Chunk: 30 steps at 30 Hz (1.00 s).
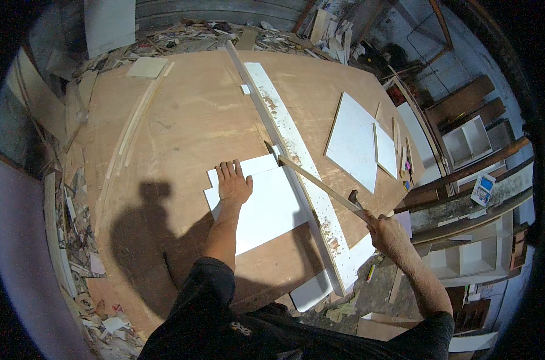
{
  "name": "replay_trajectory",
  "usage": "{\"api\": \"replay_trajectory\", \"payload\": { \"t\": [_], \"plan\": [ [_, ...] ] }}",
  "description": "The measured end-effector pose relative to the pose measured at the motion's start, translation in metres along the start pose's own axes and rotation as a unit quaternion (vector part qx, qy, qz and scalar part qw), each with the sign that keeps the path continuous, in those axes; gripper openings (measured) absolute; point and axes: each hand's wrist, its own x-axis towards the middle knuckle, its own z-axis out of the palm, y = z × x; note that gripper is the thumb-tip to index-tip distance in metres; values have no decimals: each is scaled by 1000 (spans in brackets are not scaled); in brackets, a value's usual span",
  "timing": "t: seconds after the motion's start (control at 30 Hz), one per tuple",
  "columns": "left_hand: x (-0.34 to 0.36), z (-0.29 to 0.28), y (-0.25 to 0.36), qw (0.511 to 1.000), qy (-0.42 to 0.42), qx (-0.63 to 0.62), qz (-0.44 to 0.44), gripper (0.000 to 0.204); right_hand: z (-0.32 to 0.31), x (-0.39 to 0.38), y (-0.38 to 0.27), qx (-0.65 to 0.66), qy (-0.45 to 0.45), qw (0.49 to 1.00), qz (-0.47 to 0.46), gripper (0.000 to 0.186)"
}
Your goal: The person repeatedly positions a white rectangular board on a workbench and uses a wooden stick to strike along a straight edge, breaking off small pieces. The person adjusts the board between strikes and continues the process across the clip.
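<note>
My left hand [234, 183] lies flat with fingers spread on a white panel [267, 210], which has a stepped left edge and a line across its upper part. My right hand [388, 234] is closed round a long, narrow tan tool [326, 189]; I cannot make out its exact kind. A dark hooked part juts out near the grip. The tool slants up and left, crossing above a long white board with a raised edge [311, 180]. Its far tip is near the panel's upper right corner, beside a small pale block; whether they touch, I cannot tell.
Everything rests on a large brown plywood sheet [188, 114]. White panels [352, 141] and thin offcuts lie to the right, wood strips [137, 123] to the left. Scrap wood [188, 39] borders the far side. White cabinet boxes [467, 258] stand at the right.
</note>
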Motion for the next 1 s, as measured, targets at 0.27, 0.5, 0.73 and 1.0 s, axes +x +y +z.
{"api": "replay_trajectory", "payload": {
  "t": [0.27, 0.5, 0.73, 1.0],
  "plan": [
    [-1, -4, 0, 1000, 1, 3, 0, 77, -7, 9, -5, -25, 13, 999, -17, 40],
    [-3, -8, 1, 1000, -8, 5, 3, 77, -19, 14, -9, -48, -3, 999, -12, 50],
    [-3, -3, 1, 1000, -1, 3, 1, 78, -33, 19, -13, -71, 4, 997, -26, 49],
    [-3, 8, -2, 998, 51, -27, 14, 82, -48, 23, -16, -105, 25, 991, -75, 47]
  ]
}}
